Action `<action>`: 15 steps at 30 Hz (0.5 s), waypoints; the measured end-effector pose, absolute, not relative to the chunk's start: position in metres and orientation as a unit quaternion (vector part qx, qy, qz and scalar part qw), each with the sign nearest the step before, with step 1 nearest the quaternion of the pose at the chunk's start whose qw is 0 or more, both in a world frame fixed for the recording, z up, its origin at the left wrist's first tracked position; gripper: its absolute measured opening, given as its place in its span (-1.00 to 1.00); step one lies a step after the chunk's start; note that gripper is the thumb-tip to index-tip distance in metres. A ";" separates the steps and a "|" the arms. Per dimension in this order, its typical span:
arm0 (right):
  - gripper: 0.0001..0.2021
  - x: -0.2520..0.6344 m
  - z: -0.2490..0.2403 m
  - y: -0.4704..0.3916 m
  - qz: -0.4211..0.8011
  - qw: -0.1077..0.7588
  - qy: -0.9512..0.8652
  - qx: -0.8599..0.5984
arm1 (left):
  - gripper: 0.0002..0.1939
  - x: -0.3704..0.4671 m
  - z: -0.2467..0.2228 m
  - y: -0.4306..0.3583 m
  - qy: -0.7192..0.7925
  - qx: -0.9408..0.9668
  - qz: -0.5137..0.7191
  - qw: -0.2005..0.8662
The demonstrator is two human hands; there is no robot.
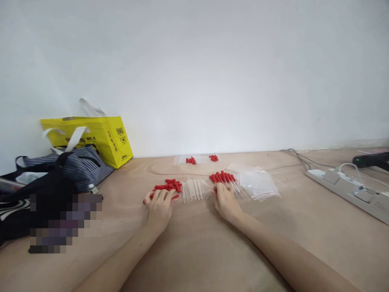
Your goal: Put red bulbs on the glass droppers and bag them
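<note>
My left hand (159, 206) rests on the near edge of a loose pile of red rubber bulbs (170, 185), fingers bent; what its fingertips hold, if anything, is hidden. Right of the pile lies a row of thin clear plastic tubes (196, 190). My right hand (226, 201) is at the near side of several tubes topped with red bulbs (223, 177), its fingers bent over them near the bulbs. Its fingertips are partly hidden. Clear zip bags (259, 184) lie flat to the right of these.
Against the wall, a clear bag (202, 159) holds more red bulbs. A yellow bag (112, 140), a striped bag (88, 170) and a black bag (54, 194) stand left. A white power strip (349, 194) with cables lies right, near a black device (369, 161).
</note>
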State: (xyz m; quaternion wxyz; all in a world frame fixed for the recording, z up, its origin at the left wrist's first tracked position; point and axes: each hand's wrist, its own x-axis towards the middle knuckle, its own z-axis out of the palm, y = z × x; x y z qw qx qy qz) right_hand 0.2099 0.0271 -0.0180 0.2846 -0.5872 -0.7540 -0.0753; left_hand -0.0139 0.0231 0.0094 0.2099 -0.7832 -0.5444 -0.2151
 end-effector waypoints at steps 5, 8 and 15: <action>-0.79 0.230 -0.033 -0.009 0.009 0.357 -0.814 -0.457 | -0.81 0.010 -0.004 0.006 -0.460 -0.847 -0.253 0.083; -0.69 0.227 -0.028 -0.017 0.030 0.346 -0.826 -0.445 | -0.82 0.018 -0.007 0.002 -0.440 -0.857 -0.266 0.020; -0.68 0.212 -0.021 -0.020 0.068 0.334 -0.836 -0.431 | -0.85 0.018 -0.006 0.004 -0.437 -0.851 -0.289 -0.025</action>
